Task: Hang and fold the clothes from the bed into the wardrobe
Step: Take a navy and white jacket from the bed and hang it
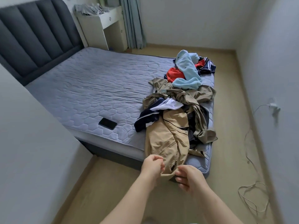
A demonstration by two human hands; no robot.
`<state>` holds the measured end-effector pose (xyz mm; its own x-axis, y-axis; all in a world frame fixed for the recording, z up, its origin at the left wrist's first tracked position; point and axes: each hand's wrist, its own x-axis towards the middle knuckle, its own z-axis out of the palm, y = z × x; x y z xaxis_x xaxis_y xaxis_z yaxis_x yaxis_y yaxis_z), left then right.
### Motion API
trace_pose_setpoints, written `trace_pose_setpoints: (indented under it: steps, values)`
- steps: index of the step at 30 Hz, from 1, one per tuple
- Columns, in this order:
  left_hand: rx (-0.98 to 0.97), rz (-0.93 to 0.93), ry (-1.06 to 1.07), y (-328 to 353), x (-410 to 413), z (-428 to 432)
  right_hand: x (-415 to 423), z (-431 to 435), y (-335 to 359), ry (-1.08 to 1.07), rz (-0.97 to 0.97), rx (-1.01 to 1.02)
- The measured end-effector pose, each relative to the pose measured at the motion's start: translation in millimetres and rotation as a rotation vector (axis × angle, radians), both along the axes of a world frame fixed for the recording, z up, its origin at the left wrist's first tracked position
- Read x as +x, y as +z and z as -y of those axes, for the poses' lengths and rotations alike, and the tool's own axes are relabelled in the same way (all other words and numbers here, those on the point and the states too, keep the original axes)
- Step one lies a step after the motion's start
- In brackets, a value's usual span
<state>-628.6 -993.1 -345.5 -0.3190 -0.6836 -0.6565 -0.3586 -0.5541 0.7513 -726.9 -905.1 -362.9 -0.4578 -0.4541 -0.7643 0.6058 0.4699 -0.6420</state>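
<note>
A pile of clothes lies along the right side of the bed [97, 88]. Nearest me is a tan garment [168, 136] whose lower hem hangs over the bed's foot. My left hand [152, 166] and my right hand [188, 177] each pinch that hem, a short way apart. Behind it lie an olive jacket [189, 96], a navy and white garment [150, 115], a red garment [174, 74] and a light blue fleece [187, 73]. No wardrobe is in view.
A black phone [107, 123] lies on the mattress near its foot edge. A white desk [103, 25] with grey cloth on top stands by the headboard, next to a curtain [132, 21]. A cable [252, 188] trails over the floor on the right from a wall charger [274, 107].
</note>
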Motion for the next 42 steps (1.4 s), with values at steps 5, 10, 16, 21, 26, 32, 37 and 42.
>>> trace_pose_setpoints:
  steps: [5, 10, 16, 21, 26, 32, 37, 42]
  values:
    - [-0.002, 0.067, -0.046, -17, -66, 50, -65, 40, -14, -0.063, 0.09, 0.031]
    - [-0.016, 0.09, 0.058, -30, -140, 85, -155, 91, -30, 0.071, 0.085, 0.06]
    - [0.047, 0.129, 0.324, -35, -215, 99, -255, 140, -31, 0.297, 0.038, 0.081]
    - [0.138, 0.155, 0.484, -44, -250, 95, -298, 157, -38, 0.427, 0.059, 0.174]
    - [0.144, 0.185, 0.497, -46, -261, 109, -316, 178, -40, 0.491, 0.006, 0.191]
    - [0.196, 0.214, 0.535, -52, -283, 135, -338, 204, -57, 0.539, -0.002, 0.227]
    - [0.242, 0.265, 0.586, -83, -315, 165, -373, 244, -80, 0.628, 0.0, 0.267]
    - [0.329, 0.309, 0.683, -130, -367, 208, -420, 304, -122, 0.737, 0.029, 0.298]
